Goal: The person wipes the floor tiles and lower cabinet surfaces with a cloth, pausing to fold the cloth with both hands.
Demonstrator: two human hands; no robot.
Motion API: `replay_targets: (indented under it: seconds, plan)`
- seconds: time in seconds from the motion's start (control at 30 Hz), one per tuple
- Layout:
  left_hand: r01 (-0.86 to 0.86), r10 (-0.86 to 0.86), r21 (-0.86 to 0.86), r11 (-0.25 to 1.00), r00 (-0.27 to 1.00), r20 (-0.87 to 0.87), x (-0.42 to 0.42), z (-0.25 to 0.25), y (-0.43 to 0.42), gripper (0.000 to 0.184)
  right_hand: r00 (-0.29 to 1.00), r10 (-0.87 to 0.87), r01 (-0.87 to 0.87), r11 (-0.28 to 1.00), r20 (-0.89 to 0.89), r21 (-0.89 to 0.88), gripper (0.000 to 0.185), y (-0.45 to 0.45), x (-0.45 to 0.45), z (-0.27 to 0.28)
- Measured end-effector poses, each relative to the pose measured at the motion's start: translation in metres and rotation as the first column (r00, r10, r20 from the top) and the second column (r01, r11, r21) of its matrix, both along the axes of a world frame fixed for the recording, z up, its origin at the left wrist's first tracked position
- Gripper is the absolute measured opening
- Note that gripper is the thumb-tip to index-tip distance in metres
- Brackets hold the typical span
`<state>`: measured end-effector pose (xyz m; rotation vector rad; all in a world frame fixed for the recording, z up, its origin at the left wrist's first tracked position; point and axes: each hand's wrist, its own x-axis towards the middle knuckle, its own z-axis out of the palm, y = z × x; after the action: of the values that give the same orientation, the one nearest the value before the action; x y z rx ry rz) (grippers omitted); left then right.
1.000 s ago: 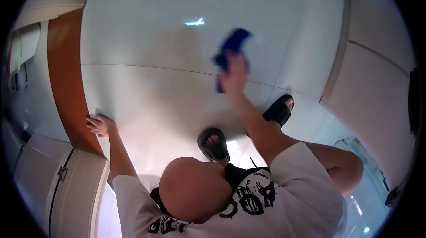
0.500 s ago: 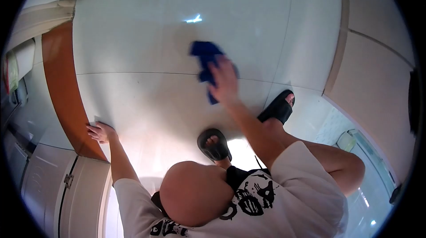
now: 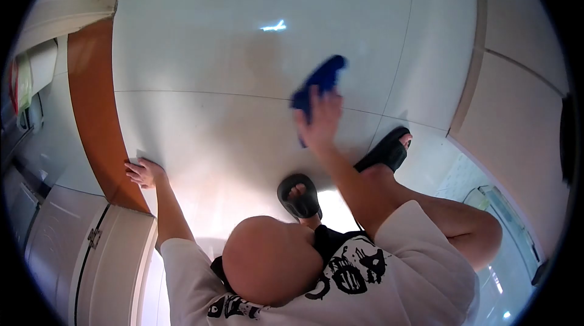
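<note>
A dark blue cloth (image 3: pixel 319 87) lies bunched on the pale tiled floor (image 3: pixel 201 52), stretched at a slant toward the upper right. My right hand (image 3: pixel 320 122) is on its lower part, pressing it to the tile with the fingers over the fabric; hand and cloth are slightly blurred. Off to the left, my left hand (image 3: pixel 146 173) rests on the floor with fingers spread and holds nothing. Its fingertips touch the edge of the brown threshold strip (image 3: pixel 97 101).
Black slippers (image 3: pixel 299 197) are on my feet, close below the cloth. A white door (image 3: pixel 112 265) with a hinge stands at lower left. Pale cabinet fronts (image 3: pixel 511 101) run along the right. Bags (image 3: pixel 27 83) sit beyond the strip at far left.
My right hand has shifted the blue cloth to the right across the tile, and its shape has turned into a slant. My left hand keeps its place by the strip; the view has shifted slightly.
</note>
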<state>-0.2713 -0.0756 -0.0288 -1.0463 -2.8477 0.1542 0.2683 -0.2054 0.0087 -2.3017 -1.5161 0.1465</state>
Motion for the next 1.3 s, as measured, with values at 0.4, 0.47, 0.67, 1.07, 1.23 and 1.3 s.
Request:
replay_targets:
  seconds: [0.4, 0.47, 0.67, 1.07, 1.23, 1.3]
  plan:
    - [0.0, 0.001, -0.017, 1.0, 0.999, 0.053, 0.014, 0.013, 0.005, 0.071, 0.835, 0.432, -0.499, 0.855, -0.34, -0.138, 0.065, 0.087, -0.119, 0.029]
    - [0.004, -0.003, -0.027, 1.0, 0.999, 0.039, 0.01, 0.011, 0.001, 0.071, 0.905, 0.324, -0.39, 0.892, -0.276, -0.23, 0.068, 0.062, -0.083, 0.032]
    - [-0.002, 0.003, -0.032, 0.999, 0.999, 0.049, 0.016, 0.014, 0.002, 0.071, 0.968, -0.208, 0.229, 0.96, 0.138, -0.159, 0.087, -0.033, 0.103, 0.02]
    - [-0.013, 0.014, -0.031, 0.999, 0.999, 0.041, 0.015, 0.013, 0.001, 0.071, 0.991, 0.097, -0.089, 0.992, -0.089, 0.087, 0.076, 0.108, -0.015, 0.01]
    - [0.002, -0.001, -0.03, 1.0, 1.0, 0.025, 0.013, 0.011, 0.001, 0.07, 0.75, 0.599, -0.633, 0.773, -0.281, -0.042, 0.067, 0.154, -0.16, 0.034]
    - [0.011, -0.01, -0.019, 1.0, 1.0, 0.023, 0.011, 0.008, 0.0, 0.069, 0.748, 0.611, -0.625, 0.78, -0.258, 0.035, 0.063, 0.155, -0.175, 0.03]
